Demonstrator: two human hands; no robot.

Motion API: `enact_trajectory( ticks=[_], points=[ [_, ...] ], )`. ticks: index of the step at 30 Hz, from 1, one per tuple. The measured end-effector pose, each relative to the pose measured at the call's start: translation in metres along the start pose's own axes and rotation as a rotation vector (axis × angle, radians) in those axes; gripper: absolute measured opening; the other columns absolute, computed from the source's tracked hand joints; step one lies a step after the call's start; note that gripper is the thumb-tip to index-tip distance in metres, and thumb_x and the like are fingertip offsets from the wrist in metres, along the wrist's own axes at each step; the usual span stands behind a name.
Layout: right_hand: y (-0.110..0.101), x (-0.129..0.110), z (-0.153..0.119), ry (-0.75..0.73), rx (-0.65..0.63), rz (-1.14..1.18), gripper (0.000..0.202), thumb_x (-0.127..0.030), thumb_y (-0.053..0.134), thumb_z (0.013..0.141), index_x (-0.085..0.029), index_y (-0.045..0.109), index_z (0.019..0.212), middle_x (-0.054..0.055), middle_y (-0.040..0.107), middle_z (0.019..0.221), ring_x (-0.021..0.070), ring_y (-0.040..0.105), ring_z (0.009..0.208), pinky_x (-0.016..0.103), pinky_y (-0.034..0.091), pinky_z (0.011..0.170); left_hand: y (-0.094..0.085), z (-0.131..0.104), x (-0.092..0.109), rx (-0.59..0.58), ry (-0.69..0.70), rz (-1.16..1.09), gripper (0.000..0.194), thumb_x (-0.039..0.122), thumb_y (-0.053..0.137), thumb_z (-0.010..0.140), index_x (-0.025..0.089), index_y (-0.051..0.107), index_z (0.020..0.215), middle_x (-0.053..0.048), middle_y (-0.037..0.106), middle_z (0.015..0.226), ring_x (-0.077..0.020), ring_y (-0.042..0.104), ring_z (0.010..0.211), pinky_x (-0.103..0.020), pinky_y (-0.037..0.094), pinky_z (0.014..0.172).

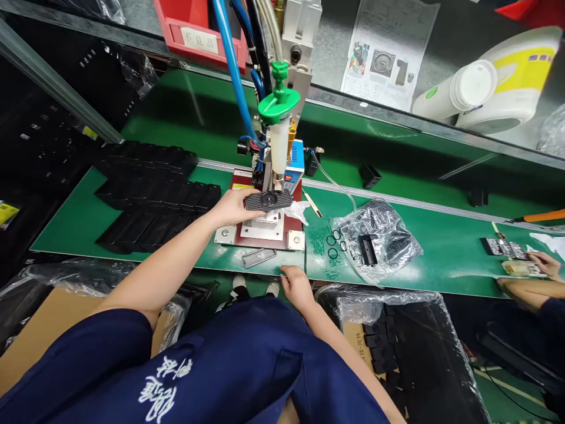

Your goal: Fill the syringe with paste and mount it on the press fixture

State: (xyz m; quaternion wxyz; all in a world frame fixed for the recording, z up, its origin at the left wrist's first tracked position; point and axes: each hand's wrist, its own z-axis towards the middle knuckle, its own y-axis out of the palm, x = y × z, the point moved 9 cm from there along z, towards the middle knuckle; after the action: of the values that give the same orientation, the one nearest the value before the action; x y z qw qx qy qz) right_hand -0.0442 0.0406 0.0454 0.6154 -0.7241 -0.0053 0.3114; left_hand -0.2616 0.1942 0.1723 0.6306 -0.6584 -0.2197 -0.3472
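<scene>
My left hand (236, 207) grips one end of a black ribbed rectangular plastic part (269, 201) with a round recess. The part is tilted under the tip of a white dispensing syringe (279, 144) with a green cap, above the metal fixture (263, 228) on the dark red base. My right hand (298, 287) is at the bench's front edge with its fingers curled in; whatever may be inside them is hidden. Left of that hand, a flat grey rectangular frame (259, 258) lies at the edge. Several black rubber rings (332, 254) lie on the green bench to the right.
Rows of black housings (150, 197) stand at left. A plastic bag (388, 229) of rings carries a black part (367, 250). A knife-like tool (312, 202) lies by the base. Boxes (353, 341) stand below. Another person's hand (545, 263) works at far right.
</scene>
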Motion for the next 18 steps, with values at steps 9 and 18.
enact_trajectory(
  ticks=[9,18],
  points=[
    [0.058,-0.063,0.081,-0.211,-0.241,-0.041,0.041,-0.005,0.044,0.087,-0.013,0.056,0.125,0.017,0.060,0.127,0.0276,0.053,0.109,0.044,0.043,0.090,-0.011,-0.001,0.007,0.024,-0.009,-0.038,0.057,0.039,0.078,0.061,0.014,0.069,0.111,-0.005,0.074,0.095,-0.0251,0.068,0.092,-0.034,0.053,0.084],
    [-0.006,-0.031,0.049,-0.009,-0.101,0.309,0.039,-0.021,0.065,0.075,-0.015,0.058,0.114,0.016,0.062,0.113,0.0300,0.057,0.107,0.047,0.046,0.093,-0.042,-0.043,-0.016,0.019,-0.032,-0.310,0.068,0.046,0.080,0.062,0.009,0.063,0.118,-0.012,0.070,0.106,-0.0270,0.066,0.097,-0.040,0.053,0.089]
  ],
)
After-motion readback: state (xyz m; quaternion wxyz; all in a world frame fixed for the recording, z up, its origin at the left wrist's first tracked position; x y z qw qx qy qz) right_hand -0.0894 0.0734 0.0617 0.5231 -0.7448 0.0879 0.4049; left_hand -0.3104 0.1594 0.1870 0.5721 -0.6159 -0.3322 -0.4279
